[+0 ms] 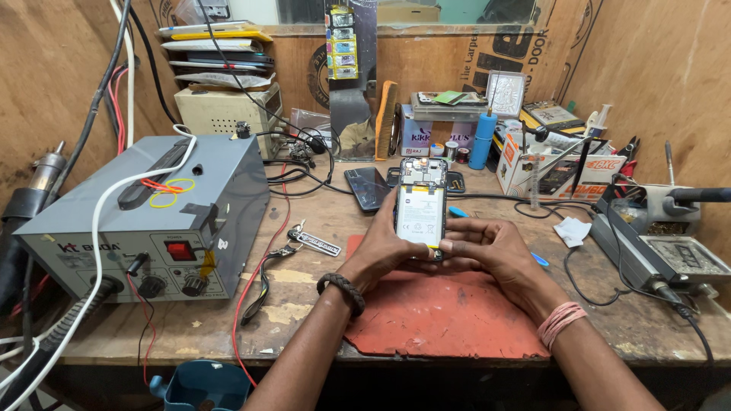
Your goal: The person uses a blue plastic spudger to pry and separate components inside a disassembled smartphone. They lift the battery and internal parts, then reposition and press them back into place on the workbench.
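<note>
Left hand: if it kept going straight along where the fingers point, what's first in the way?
The left hand points up-right, away from the person, gripping the opened phone. Beyond that, probably the dark phone lying flat behind it, though depth is unclear.

- Left hand [381, 247]: bare, no ring visible on the fingers; a dark braided band circles the wrist, well back from the fingertips.
- Right hand [491, 255]: bare fingers; pink thread wound in several turns around the wrist.
- Both forearms bare, sleeveless.
</note>
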